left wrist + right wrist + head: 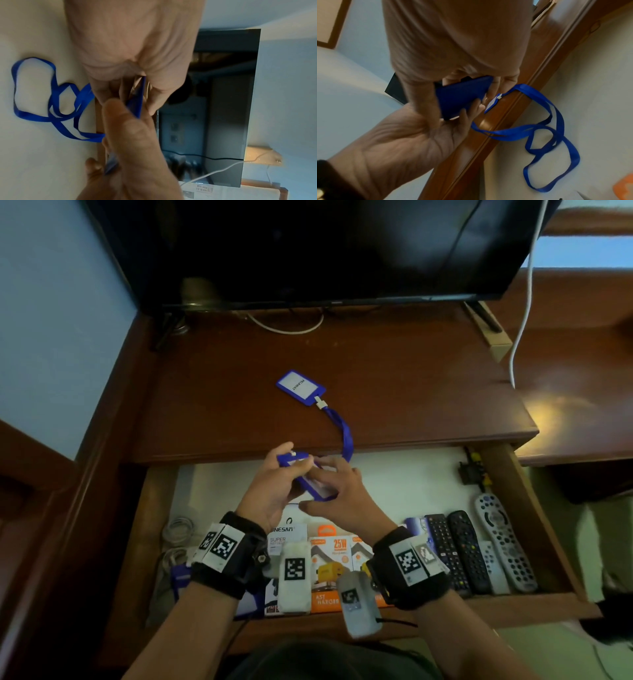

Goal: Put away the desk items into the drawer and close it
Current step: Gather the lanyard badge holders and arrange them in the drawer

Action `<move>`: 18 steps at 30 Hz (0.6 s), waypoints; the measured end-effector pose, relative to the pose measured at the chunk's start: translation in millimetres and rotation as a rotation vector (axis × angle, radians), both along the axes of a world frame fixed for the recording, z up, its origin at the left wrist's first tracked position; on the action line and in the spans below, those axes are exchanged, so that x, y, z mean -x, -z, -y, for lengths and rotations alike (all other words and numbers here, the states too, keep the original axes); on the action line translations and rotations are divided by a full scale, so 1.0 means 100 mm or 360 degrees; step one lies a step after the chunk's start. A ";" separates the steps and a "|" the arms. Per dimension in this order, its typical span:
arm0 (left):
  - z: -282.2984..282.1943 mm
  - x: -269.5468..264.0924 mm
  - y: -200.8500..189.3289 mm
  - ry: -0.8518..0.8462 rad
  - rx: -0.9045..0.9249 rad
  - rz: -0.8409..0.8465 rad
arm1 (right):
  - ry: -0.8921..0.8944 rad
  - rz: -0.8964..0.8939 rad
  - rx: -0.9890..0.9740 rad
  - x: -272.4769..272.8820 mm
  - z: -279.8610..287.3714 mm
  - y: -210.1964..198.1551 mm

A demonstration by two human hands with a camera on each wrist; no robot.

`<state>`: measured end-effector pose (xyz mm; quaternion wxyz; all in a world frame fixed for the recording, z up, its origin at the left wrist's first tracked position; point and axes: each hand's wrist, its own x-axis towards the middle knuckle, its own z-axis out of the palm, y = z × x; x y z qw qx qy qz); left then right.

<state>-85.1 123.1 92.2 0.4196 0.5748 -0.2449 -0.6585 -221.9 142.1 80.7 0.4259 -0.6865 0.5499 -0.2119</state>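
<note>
remotes (479,549) and charger boxes (329,556) crowd the open drawer's (534,522) front below both hands (308,484).

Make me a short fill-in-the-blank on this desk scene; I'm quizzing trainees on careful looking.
1. Both hands, left hand and right hand, hold a ____ badge holder.
2. A second badge holder lies on the ____.
3. The drawer is ____.
4. The remote controls lie in the drawer's ____ part.

Missing: blue; desk; open; right
</note>
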 end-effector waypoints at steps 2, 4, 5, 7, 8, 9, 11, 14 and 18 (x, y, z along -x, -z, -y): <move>-0.02 -0.01 0.03 -0.0049 0.0020 0.0041 | -0.0016 0.0141 -0.0041 0.00 -0.02 -0.01; -0.04 -0.03 0.04 -0.0088 0.0050 0.0085 | 0.0120 0.0464 -0.0124 0.03 -0.02 -0.04; -0.05 -0.04 0.04 -0.0113 0.0069 0.0102 | 0.0246 0.0625 -0.0206 0.06 -0.03 -0.07; -0.08 -0.04 0.05 -0.0143 0.0084 0.0167 | 0.0490 0.0807 -0.0375 0.12 -0.03 -0.07; -0.10 -0.04 0.05 -0.0131 0.0087 0.0203 | 0.0578 0.0833 -0.0434 0.16 -0.02 -0.05; -0.12 -0.03 0.05 -0.0101 0.0092 0.0227 | 0.0649 0.0838 -0.0471 0.18 -0.02 -0.03; -0.16 -0.01 0.05 0.0008 0.0092 0.0259 | 0.0724 0.0837 -0.0511 0.20 0.00 0.02; -0.22 -0.01 0.00 0.0230 0.0111 0.0225 | 0.0678 0.0879 -0.0511 0.23 0.03 0.06; -0.29 -0.04 -0.09 0.0482 0.0170 0.0029 | 0.0465 0.1056 -0.0559 0.22 0.05 0.04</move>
